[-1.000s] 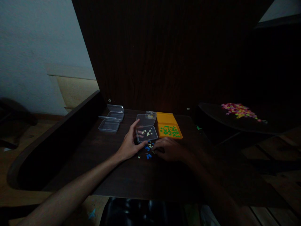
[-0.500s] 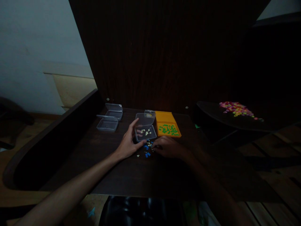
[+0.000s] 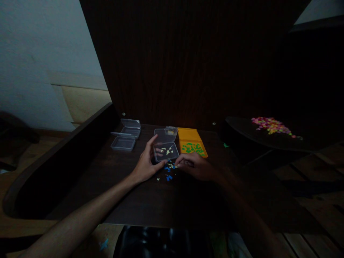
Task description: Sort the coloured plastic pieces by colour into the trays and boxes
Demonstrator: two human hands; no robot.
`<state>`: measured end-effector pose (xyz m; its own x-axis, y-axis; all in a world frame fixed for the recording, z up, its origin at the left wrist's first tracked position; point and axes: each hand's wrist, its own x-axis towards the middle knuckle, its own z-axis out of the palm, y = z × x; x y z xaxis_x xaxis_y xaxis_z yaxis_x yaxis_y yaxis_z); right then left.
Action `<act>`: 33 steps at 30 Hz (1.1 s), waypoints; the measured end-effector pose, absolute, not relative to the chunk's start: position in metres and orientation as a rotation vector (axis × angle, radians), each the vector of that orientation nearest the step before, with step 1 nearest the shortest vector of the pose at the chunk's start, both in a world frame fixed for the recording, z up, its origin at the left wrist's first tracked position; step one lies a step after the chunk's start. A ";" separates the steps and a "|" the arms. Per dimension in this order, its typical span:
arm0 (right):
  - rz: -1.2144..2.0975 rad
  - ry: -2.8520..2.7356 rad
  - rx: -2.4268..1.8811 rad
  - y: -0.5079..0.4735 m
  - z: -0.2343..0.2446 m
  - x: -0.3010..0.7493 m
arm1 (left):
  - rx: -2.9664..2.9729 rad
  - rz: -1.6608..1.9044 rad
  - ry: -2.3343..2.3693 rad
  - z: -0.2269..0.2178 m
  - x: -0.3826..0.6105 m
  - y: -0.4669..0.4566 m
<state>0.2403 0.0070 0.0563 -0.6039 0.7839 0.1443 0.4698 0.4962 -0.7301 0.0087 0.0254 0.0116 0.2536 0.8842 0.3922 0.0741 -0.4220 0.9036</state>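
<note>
My L fingers splayed round clear box; R fingers bunched nr blue bits, can't tell if gripping. Bits prob. light, stiff, slippery; pinch sides.

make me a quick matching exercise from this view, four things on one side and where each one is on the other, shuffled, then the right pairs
Things
1. green pieces
2. blue pieces
3. left hand
4. pink and yellow pile

Places
A. loose on the tabletop, on the near side of the clear box that holds cream pieces
B. on the dark side surface at the far right
C. inside the open orange-yellow box
D. at the left side of that same clear box

Right pairs: 1-C, 2-A, 3-D, 4-B
</note>
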 end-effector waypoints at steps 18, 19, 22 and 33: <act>0.477 -2.240 -1.217 0.020 0.045 0.235 | 1.638 1.139 0.770 0.013 0.012 0.018; 0.484 -2.243 -1.222 0.021 0.045 0.235 | 1.635 1.129 0.765 0.012 0.013 0.017; 0.491 -2.244 -1.235 0.022 0.044 0.235 | 1.629 1.100 0.745 0.010 0.013 0.016; 0.382 -2.112 -1.167 0.019 0.044 0.231 | 1.567 1.117 0.694 0.011 0.016 0.017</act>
<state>0.2310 0.0195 0.0442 -0.3629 0.8300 0.4236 0.6288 0.5536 -0.5460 0.0155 0.0167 0.0109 0.3982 0.8642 0.3076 -0.1073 -0.2891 0.9513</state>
